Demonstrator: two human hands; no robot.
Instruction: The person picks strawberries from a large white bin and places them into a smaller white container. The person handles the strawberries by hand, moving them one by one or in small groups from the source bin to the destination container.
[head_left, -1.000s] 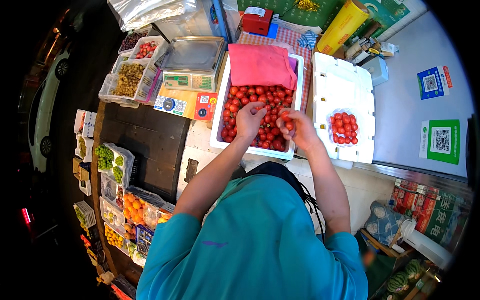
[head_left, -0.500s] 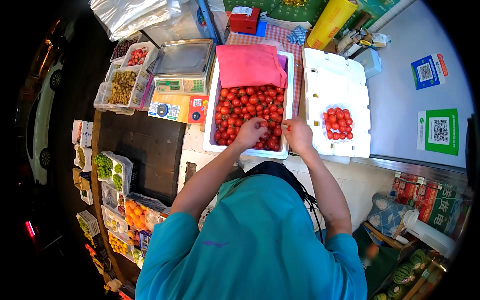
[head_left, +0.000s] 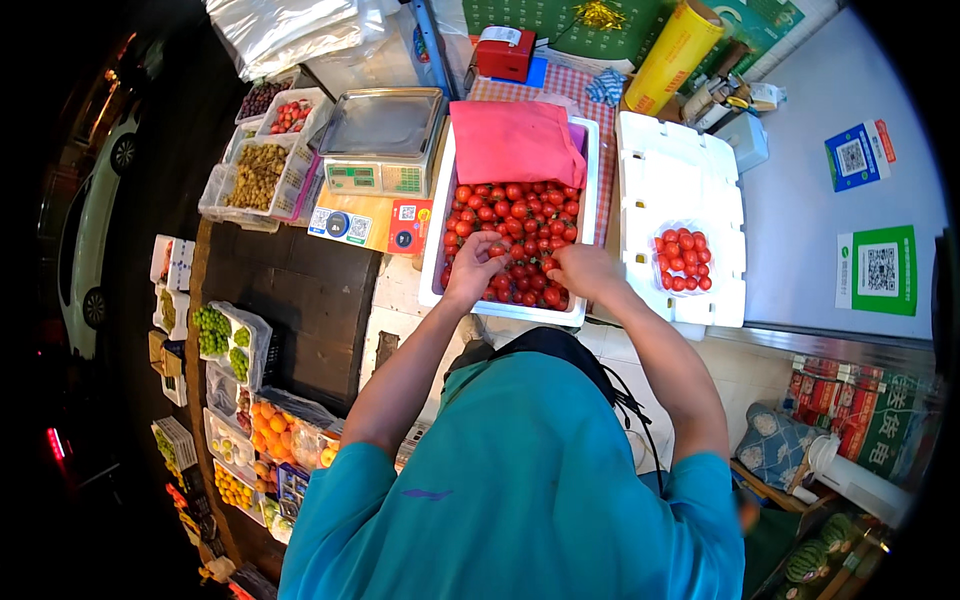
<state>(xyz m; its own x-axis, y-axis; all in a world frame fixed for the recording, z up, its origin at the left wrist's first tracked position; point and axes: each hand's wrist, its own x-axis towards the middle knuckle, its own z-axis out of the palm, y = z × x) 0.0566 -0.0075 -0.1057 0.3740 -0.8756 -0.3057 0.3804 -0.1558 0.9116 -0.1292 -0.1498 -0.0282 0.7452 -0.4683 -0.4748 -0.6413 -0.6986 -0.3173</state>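
Glossy red cherry tomatoes [head_left: 530,215] fill a white rectangular box [head_left: 591,190], round and smooth-skinned, with a creased pink sheet [head_left: 520,140] lying over its far end. Both hands are over the near half of the box. The left hand [head_left: 472,268] has thumb and forefinger curled toward each other at a tomato; whether they grip it, I cannot tell. The right hand [head_left: 588,272] bends its fingertips down among the fruit, and its hold is hidden too.

To the right, a clear plastic tub [head_left: 661,272] of tomatoes rests on a white slab [head_left: 670,150] with notched edges. Beyond, on a smooth grey surface [head_left: 800,230], lie a green card [head_left: 905,305] and a blue card [head_left: 838,172], each carrying a square black-and-white code. A red card [head_left: 423,212] with a similar code sits left of the box, below a scale [head_left: 385,125] with a shiny metal pan and a keypad too small to read. Behind stand a yellow roll [head_left: 672,60] with red printing and a boxy red device [head_left: 505,60] bearing a white paper label, the latter near red-and-white checked cloth [head_left: 490,92].
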